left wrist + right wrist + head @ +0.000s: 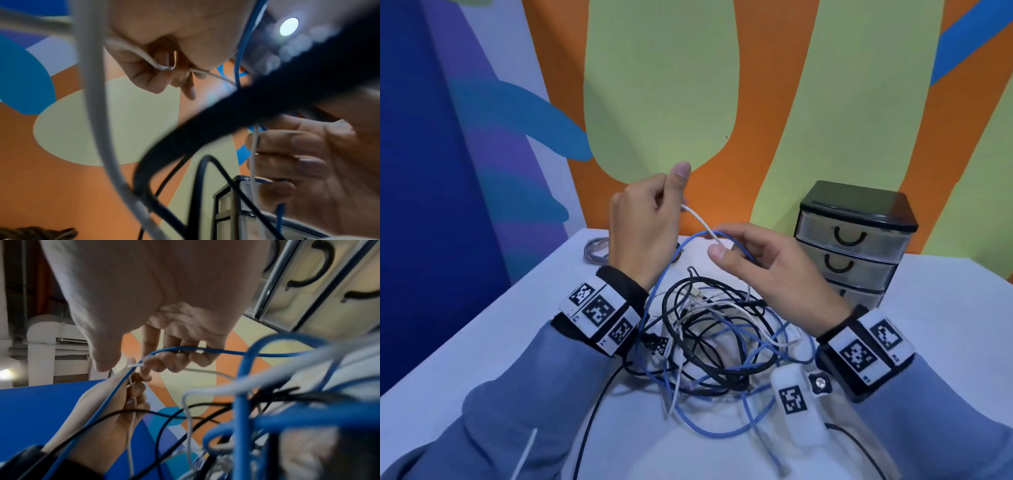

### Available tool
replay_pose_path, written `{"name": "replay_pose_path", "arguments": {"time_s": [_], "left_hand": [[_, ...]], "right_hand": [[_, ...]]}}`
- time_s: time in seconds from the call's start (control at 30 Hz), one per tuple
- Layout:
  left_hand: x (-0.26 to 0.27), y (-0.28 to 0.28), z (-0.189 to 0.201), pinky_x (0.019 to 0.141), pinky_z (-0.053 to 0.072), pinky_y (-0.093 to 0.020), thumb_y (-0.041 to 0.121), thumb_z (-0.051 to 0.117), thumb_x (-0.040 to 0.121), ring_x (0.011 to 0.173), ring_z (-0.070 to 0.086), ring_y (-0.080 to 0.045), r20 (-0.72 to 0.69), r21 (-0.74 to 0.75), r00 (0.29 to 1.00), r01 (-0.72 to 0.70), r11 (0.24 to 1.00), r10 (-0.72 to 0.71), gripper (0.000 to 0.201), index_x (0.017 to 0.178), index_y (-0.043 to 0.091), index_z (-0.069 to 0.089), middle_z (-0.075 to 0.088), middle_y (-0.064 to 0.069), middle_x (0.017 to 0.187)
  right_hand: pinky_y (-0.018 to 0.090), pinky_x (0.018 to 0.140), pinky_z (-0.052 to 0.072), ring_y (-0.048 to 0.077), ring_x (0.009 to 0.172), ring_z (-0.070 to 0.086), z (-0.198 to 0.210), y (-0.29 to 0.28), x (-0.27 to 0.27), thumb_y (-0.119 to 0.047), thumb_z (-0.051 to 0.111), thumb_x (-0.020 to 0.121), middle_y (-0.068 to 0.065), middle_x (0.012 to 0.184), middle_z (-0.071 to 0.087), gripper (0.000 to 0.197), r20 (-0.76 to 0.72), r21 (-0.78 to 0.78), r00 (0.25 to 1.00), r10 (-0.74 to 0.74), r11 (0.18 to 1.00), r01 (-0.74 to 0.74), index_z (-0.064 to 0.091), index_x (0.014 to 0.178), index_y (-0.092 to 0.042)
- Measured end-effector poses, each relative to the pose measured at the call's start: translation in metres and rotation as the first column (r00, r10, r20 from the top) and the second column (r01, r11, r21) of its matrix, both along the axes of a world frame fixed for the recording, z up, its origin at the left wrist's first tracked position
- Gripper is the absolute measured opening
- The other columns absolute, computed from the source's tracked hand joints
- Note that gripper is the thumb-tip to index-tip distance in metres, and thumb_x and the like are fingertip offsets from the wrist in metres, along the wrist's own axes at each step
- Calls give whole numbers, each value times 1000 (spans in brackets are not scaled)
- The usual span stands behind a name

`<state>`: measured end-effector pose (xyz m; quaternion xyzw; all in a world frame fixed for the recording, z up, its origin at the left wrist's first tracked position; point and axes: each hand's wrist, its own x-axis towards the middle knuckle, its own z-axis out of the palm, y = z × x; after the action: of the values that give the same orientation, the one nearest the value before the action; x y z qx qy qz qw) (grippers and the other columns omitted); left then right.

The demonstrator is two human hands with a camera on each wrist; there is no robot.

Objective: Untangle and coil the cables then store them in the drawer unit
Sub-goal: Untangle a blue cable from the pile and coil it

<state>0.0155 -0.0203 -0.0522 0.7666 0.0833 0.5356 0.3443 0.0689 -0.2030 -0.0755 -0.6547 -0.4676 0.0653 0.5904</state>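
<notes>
White cable [702,222] slanting between both hands, seemingly taut, above tangle [715,339]

No words, brands or numbers can be read. The only signs are black-and-white square coded markers: several on the left wristband [599,313], several on the right wristband [866,346], and one on a white device [798,406] near the cables.

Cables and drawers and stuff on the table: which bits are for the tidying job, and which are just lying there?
For the job: white cable, blue cable, black cable, grey coil, drawer unit.

Just lying there: white tagged box, small black knob.
</notes>
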Motion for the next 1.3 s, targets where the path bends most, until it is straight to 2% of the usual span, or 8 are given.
{"name": "replay_pose_path", "arguments": {"time_s": [0.13,0.3,0.43,0.6,0.8,0.97,1.13,1.3], "left_hand": [[-4,-8,3,56,37,-35,47,42,113,53,47,-22,236,-99,946,250,963,-221,64,69,9,70,48,-9,54],[-1,7,4,50,32,-33,35,35,117,47,40,-24,366,-238,904,318,918,-219,67,72,-3,67,42,-20,51],[1,35,5,49,35,-31,40,45,114,45,40,-18,333,-322,926,289,901,-178,62,74,-2,67,45,-8,54],[-7,56,7,56,49,-30,42,62,107,56,49,-16,56,-272,943,330,904,-327,45,78,10,73,54,-6,65],[-6,30,-4,76,55,-36,50,72,90,77,63,-9,-513,-189,681,504,843,-523,36,113,24,78,73,0,86],[1,28,-11,72,54,-39,28,74,100,76,64,-20,-471,-193,769,389,901,-433,18,113,17,73,68,-22,91],[-5,28,-12,71,57,-29,30,78,95,72,64,-10,-598,-252,606,479,841,-524,16,99,15,79,72,-3,84],[-4,19,-7,57,51,-26,16,76,98,64,64,-14,-392,-240,752,473,848,-530,8,95,9,74,69,-3,82]], "right_hand": [[9,66,39,-4,63,51,-3,-1,-2,-16,62,103,-16,71,67,18,-51,21,990,132,991,-131,75,93,-9],[23,75,39,13,77,44,1,-14,14,-39,76,89,-4,84,69,22,-214,163,944,250,962,-218,81,86,-18],[23,60,27,10,58,31,5,-21,36,-29,68,100,-10,59,43,24,-276,208,948,-156,954,217,78,83,-16],[10,75,45,-1,77,65,9,-29,52,-28,69,101,-9,83,74,17,-162,318,820,-549,757,571,79,91,-18],[10,70,45,-6,69,62,9,-26,51,-26,69,101,-16,79,73,15,-207,343,835,-511,761,551,78,100,-14],[18,54,25,7,55,28,16,-29,46,-22,65,103,12,84,43,18,-327,416,872,-363,774,478,74,88,-17],[19,53,23,5,53,27,16,-27,47,-19,60,106,-14,61,45,17,-401,470,878,-260,764,442,69,93,-13],[14,62,38,-2,59,49,12,-29,56,-19,67,102,-16,72,61,17,-394,435,824,-408,707,558,73,112,-8]]}}
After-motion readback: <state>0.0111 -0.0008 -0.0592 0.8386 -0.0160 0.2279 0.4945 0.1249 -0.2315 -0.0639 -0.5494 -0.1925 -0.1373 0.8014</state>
